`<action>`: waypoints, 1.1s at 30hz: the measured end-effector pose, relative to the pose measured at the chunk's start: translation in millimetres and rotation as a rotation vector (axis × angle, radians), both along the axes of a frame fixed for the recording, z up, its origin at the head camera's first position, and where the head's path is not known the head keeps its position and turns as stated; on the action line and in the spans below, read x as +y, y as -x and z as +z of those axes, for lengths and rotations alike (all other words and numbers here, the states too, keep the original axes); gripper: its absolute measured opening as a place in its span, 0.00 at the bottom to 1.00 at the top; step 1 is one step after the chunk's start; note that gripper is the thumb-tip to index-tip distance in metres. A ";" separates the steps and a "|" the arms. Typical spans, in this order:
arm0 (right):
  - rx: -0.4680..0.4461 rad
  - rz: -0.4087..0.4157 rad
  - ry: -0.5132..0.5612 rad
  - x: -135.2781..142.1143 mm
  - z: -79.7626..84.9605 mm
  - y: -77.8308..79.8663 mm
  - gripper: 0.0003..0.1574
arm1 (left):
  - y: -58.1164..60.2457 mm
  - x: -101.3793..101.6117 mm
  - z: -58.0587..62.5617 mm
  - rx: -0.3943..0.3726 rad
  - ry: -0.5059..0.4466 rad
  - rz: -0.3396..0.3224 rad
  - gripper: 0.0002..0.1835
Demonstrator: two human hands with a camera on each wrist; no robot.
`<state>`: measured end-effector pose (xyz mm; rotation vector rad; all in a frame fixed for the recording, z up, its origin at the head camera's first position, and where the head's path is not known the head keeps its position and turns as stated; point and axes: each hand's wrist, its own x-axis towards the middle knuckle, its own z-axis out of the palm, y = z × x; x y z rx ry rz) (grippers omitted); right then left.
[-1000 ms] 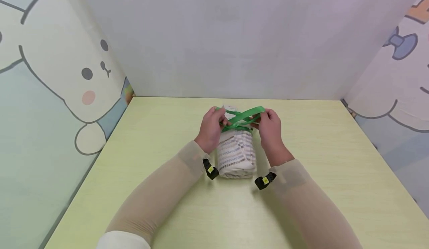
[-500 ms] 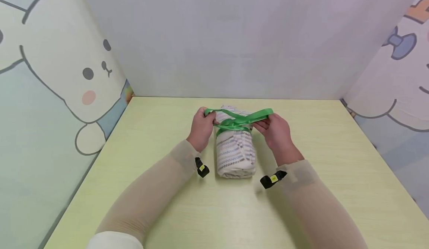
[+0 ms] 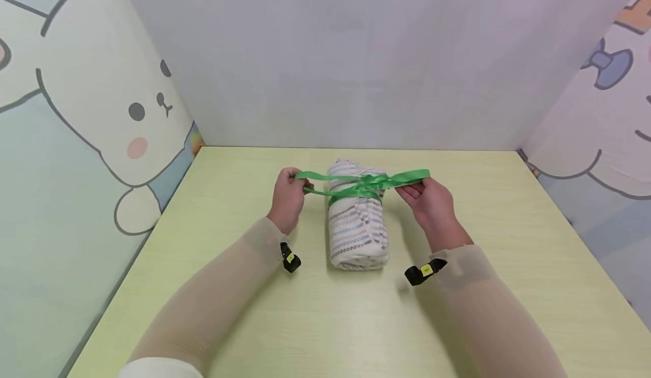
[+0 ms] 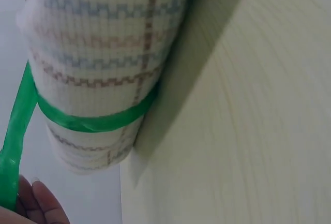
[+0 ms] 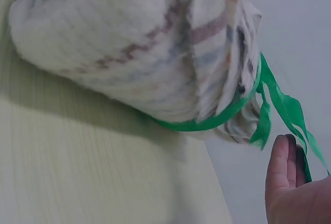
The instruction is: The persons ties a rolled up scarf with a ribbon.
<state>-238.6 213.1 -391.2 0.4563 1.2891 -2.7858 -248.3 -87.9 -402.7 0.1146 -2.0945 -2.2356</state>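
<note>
A rolled towel [image 3: 358, 231], white with blue and brown woven stripes, lies lengthwise on the table. Around its upper part runs a green ribbon [image 3: 373, 185], gathered in a knot on top. My left hand [image 3: 287, 200] pinches ribbon out to the left of the towel. On the other side my right hand [image 3: 431, 205] holds a ribbon loop between thumb and fingers. Both stretches are drawn nearly straight. The left wrist view shows the ribbon band [image 4: 98, 123] snug round the roll. A short loose ribbon end [image 5: 262, 123] hangs by the knot in the right wrist view.
The pale wooden table [image 3: 244, 316] spreads on every side of the towel. A plain light wall [image 3: 325, 61] rises behind its far edge. Side panels with cartoon animals [image 3: 96, 101] stand left and right. Each wrist wears a small black camera [image 3: 291, 258].
My hands have moved apart, the left going left and the right going right. The ribbon between them has been pulled straighter, and its loops have drawn into a smaller knot.
</note>
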 end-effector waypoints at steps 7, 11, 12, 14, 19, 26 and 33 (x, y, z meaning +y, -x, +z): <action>-0.023 -0.010 0.013 8.7 -2.9 0.4 0.14 | -0.7 -14.8 -5.1 -0.047 0.005 0.016 0.14; -0.023 -0.018 0.024 16.4 -4.1 1.3 0.13 | 0.4 -25.3 -6.5 -0.047 -0.021 0.026 0.18; -0.019 -0.020 0.029 19.0 -4.5 1.2 0.13 | 0.6 -27.8 -6.3 -0.047 -0.025 0.027 0.18; -0.013 -0.024 0.040 23.9 -4.6 0.5 0.13 | 0.8 -33.4 -6.3 -0.045 -0.025 0.021 0.18; -0.007 -0.035 0.061 34.3 -6.6 0.7 0.15 | 0.6 -47.1 -8.1 -0.054 -0.013 0.016 0.16; -0.039 -0.050 0.069 41.5 -13.4 2.6 0.21 | -0.9 -65.2 -12.0 -0.073 -0.046 0.060 0.16; -0.073 -0.105 0.119 52.9 -16.1 3.0 0.17 | 3.6 -85.7 -14.9 -0.096 -0.112 0.105 0.16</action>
